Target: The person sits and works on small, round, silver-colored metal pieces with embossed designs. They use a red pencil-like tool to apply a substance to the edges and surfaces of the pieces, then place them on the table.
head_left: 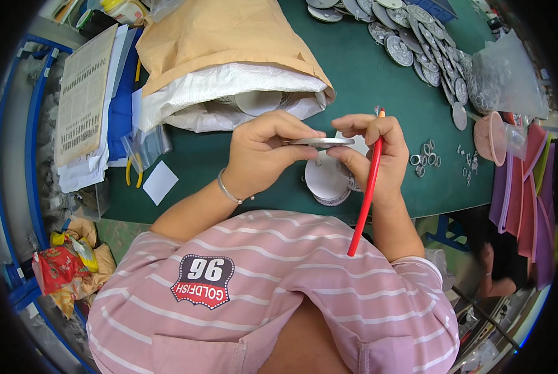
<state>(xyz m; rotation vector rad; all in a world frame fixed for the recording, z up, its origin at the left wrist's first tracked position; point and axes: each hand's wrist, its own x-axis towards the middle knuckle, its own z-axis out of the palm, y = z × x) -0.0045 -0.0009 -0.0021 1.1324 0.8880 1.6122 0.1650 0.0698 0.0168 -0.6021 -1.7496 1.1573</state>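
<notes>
In front of my chest, my left hand (255, 149) and my right hand (388, 156) pinch a thin round metal disc (322, 142) between them, seen nearly edge-on. A long red pencil-like stick (368, 193) is also tucked in the fingers of my right hand; its lower end points down toward my shirt. Below the held disc lies a small stack of similar silvery discs (324, 178), partly covered by my hands. Just beyond my left hand, a tan paper sack with a white woven lining (241, 75) gapes toward me, a pale disc (258, 101) showing in its mouth.
A heap of silver discs (410, 40) covers the far right of the green table (360, 78). Metal rings (425, 156) and a pink cup (491, 138) lie to the right. Papers (85, 106), yellow-handled pliers (133, 174) and a white card (160, 182) are at left.
</notes>
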